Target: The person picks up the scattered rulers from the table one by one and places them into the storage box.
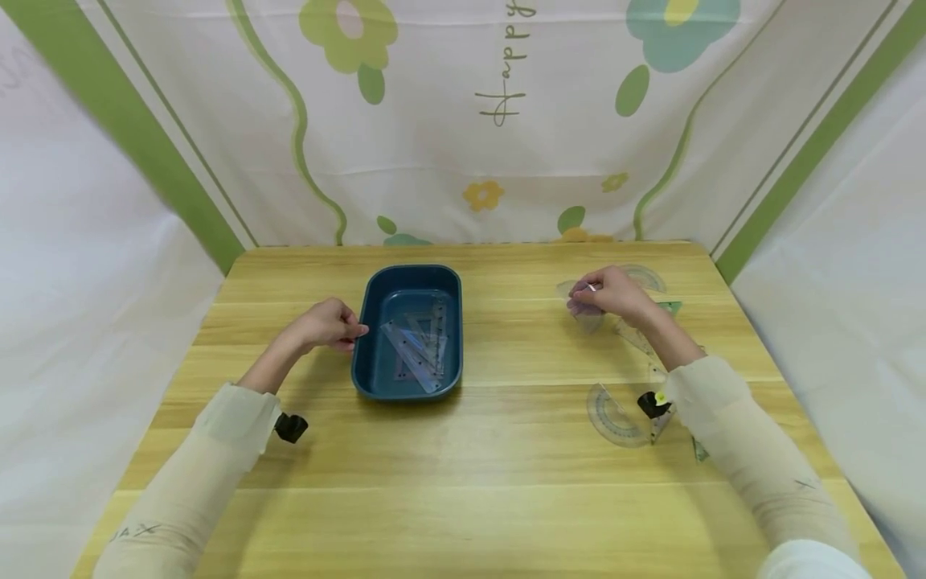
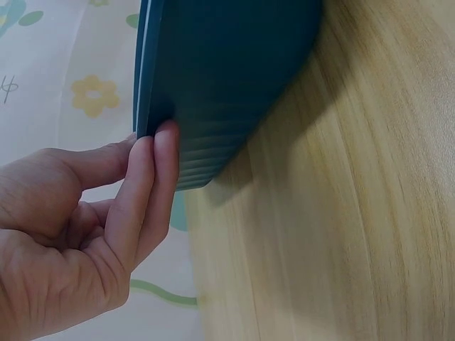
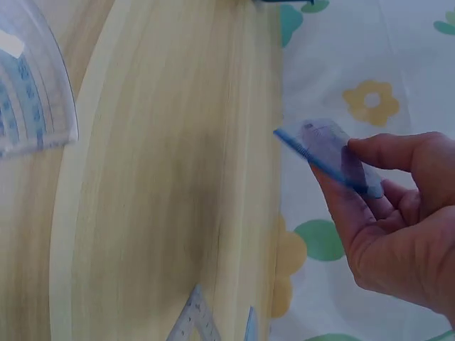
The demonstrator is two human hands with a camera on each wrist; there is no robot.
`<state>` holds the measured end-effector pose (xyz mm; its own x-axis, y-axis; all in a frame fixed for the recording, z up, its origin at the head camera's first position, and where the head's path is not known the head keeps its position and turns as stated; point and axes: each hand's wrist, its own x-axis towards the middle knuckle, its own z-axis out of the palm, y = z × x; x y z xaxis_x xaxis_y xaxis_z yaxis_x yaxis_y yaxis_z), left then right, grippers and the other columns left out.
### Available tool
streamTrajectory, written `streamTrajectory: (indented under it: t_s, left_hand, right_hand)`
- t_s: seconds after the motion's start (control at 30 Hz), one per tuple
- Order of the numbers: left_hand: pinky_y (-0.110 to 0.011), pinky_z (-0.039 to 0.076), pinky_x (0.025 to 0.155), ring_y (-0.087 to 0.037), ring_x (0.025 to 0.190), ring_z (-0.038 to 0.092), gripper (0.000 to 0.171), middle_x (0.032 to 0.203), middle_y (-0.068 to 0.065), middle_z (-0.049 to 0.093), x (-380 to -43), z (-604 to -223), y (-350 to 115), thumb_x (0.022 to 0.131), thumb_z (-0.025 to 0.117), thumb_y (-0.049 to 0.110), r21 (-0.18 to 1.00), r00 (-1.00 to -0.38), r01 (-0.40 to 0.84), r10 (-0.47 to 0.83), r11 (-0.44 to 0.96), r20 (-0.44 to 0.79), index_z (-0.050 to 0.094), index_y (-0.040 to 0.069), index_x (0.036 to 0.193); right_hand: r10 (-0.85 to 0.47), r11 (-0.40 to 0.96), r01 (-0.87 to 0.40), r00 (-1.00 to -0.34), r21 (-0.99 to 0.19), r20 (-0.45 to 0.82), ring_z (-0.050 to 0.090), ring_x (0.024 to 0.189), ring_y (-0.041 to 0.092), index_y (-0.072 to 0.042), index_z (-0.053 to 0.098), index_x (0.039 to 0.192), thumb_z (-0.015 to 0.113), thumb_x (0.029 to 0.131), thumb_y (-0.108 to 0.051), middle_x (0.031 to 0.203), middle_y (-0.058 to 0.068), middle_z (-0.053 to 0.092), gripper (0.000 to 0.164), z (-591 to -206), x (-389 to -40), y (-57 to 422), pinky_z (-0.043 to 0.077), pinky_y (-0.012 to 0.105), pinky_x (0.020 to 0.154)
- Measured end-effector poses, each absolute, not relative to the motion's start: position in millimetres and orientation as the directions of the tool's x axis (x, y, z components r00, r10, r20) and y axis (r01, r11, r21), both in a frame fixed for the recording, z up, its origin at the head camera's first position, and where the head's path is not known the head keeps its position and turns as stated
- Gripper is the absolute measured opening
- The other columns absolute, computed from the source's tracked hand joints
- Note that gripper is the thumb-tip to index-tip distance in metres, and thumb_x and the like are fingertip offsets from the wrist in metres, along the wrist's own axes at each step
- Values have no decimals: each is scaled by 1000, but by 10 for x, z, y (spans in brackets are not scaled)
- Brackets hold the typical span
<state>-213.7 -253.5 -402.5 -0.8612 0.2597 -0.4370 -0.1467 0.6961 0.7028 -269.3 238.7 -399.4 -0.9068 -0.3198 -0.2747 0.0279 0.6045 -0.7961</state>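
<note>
My left hand (image 1: pixel 329 326) pinches the left rim of a dark blue plastic box (image 1: pixel 365 370), thumb inside and fingers along the outer wall. The same grip on the rim fills the left wrist view. Several clear rulers (image 1: pixel 412 358) lie crossed on the box floor. Over the far right of the table, my right hand (image 1: pixel 615 293) holds a clear, purple-tinted protractor (image 3: pixel 348 160) between thumb and fingers, its straight edge looking blue in the right wrist view. Another clear protractor (image 1: pixel 644 277) lies just beyond that hand.
Nearer on the right lies a protractor (image 1: pixel 611 418). Clear set squares, one green-edged (image 1: pixel 671 307), lie partly hidden beneath the right forearm. A black wrist mount (image 1: pixel 291 428) hangs at the left sleeve. A flowered curtain (image 1: pixel 434 161) rises behind the table's far edge.
</note>
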Motion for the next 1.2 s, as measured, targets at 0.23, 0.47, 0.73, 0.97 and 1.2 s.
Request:
streamTrajectory:
  t_s: [0.23,0.47,0.73,0.97,1.2]
  left_hand:
    - [-33,61,70,-14,62,60,28,69,-3,60,-2134,-4023,-2538,102,58,11,704,-861,-142,264,696,-435,64,-4,80]
    - [-32,61,69,-14,61,60,28,69,-2,59,-2126,-4016,-2541,102,58,11,710,-862,-139,269,691,-430,64,-5,79]
    - [-31,60,67,-14,60,59,29,66,-2,59,-2117,-4008,-2530,101,58,11,711,-860,-137,273,690,-431,63,-4,77]
    - [-33,61,69,-14,59,58,30,66,-2,58,-2132,-4013,-2533,101,58,12,703,-863,-142,261,697,-433,62,-3,75]
    - [-32,61,70,-12,61,59,28,73,-3,61,-2123,-4013,-2518,101,58,11,707,-862,-157,254,690,-439,63,-3,78]
  right_hand:
    - [-394,481,86,-868,-873,-302,73,87,13,13,55,129,52,103,-8,105,17,71,33,-3907,-2532,2247,60,31,84]
    - [-445,447,74,-847,-892,-293,74,83,14,14,61,121,57,100,-4,99,17,74,28,-3848,-2342,1993,61,29,76]
    - [-479,444,77,-822,-893,-309,75,84,16,14,63,119,61,98,-5,104,24,73,28,-3846,-2151,1694,62,33,77]
    - [-547,380,81,-783,-921,-295,76,85,17,12,64,119,61,98,-3,105,26,73,26,-3854,-2112,1388,62,34,76]
    - [-601,357,55,-750,-933,-275,75,82,15,12,66,115,62,97,-2,99,22,75,23,-3880,-2133,1057,62,35,76]
